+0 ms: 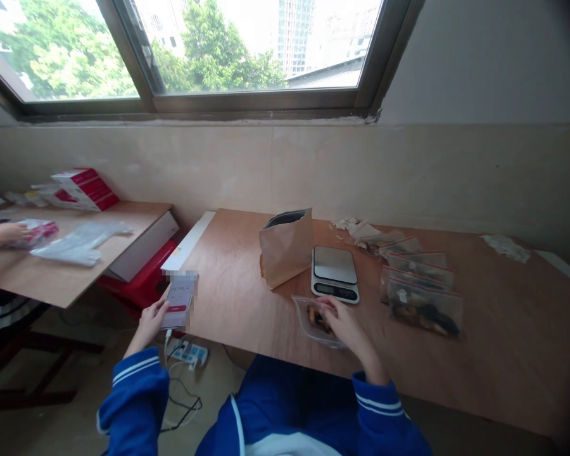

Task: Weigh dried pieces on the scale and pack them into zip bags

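Observation:
My left hand (pixel 151 321) grips a phone (pixel 179 297) by its lower left side, at the table's left edge; a white cable hangs from its bottom end. With pinched fingers, my right hand (pixel 341 321) is at the upper edge of a clear zip bag (pixel 306 326) lying near the front of the table. Dark and brown dried pieces (pixel 319 318) show inside it; their kind is unclear. Just behind stands a white kitchen scale (pixel 335 269) with nothing on its plate. An open brown paper bag (pixel 286 247) stands upright left of the scale.
Several filled zip bags (pixel 425 310) lie overlapping on the right of the wooden table (pixel 498 335). Whitish scraps (pixel 506 247) lie farther back. Leftward, a co-worker's hand (pixel 4 234) touches plastic packaging on another table (pixel 71 278). A power strip (pixel 187 352) and cables are below.

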Available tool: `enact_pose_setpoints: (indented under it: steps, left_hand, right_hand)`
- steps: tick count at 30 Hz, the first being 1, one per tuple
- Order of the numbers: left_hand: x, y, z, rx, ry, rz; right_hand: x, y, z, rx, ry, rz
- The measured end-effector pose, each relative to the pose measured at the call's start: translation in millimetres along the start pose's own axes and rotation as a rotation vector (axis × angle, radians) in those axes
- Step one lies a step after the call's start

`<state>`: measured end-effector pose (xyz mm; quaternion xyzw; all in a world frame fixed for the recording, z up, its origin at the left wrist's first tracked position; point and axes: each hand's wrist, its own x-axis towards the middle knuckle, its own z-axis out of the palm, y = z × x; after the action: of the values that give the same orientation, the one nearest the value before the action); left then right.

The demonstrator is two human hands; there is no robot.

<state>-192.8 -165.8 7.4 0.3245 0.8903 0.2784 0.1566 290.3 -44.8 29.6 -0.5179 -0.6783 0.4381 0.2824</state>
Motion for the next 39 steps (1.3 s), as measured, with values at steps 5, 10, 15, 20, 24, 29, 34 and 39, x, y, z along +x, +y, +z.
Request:
enact_pose_setpoints:
  steps: [5, 10, 15, 20, 24, 29, 34, 39]
  left_hand:
    - [-9, -15, -13, -0.544, -0.208, -0.074]
    - [-17, -9, -18, -0.67, -0.251, -0.17]
    - [-18, -7, -18, -0.637, -0.246, -0.156]
    - [-16, -11, -17, -0.613, -0.239, -0.145]
    - [-9, -18, -13, -0.604, -0.258, -0.085]
    - [13, -21, -6, -0.524, -0.195, -0.061]
    - [38, -2, -3, -0.399, -0.141, -0.098]
    - [58, 21, -1, -0.331, -0.109, -0.075]
  right_hand:
    - [-3, 4, 0, 0.003, 0.015, -0.023]
    - [-5, 7, 0, 0.004, 0.052, -0.024]
    - [-6, 7, -1, 0.008, 0.022, -0.021]
    - [-8, 4, -1, 0.017, 0.049, 0.0]
    - [-8, 4, -2, 0.011, 0.046, 0.008]
    - [-6, 4, -3, -0.014, 0.026, 0.005]
    - [-5, 6, -4, 0.001, 0.0, 0.012]
    - [-5, 12, -6, -0.032, -0.014, 0.036]
